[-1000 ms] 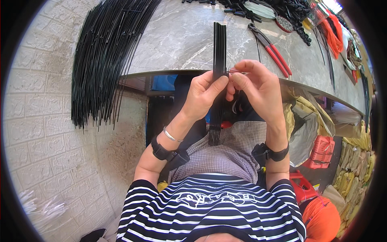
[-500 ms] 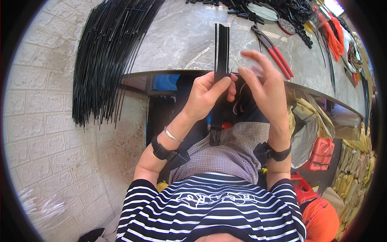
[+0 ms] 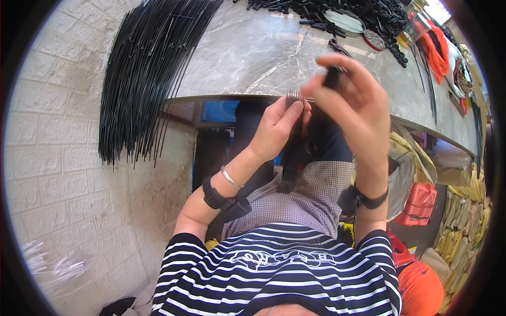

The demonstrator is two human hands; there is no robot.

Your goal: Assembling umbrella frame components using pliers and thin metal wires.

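A bundle of thin black strips [image 3: 287,174] runs through my left hand [image 3: 282,121], which is closed with the thumb across its front. The tips fan out like a comb just above the thumb, and the lower ends hang over my checked apron. Up and to the right, my right hand [image 3: 358,105] is curled and blurred, with a dark bunched piece [image 3: 332,77] pinched between thumb and fingers. Whether that piece joins the bundle cannot be made out. Behind the right hand, only the dark head of the pliers [image 3: 340,47] shows on the table.
The grey marble-look table [image 3: 242,58] carries a large sheaf of black rods [image 3: 153,79] overhanging its left edge. Black tube pieces [image 3: 300,8], a dish of pale slivers [image 3: 343,22] and a small red-rimmed dish [image 3: 374,40] lie at the far side. A brick-patterned wall [image 3: 47,179] rises at left.
The long upper part of the strips no longer stands above my left hand; only short tips show. My right hand has moved slightly up and right, curled round a dark piece, and covers the pliers' red handles.
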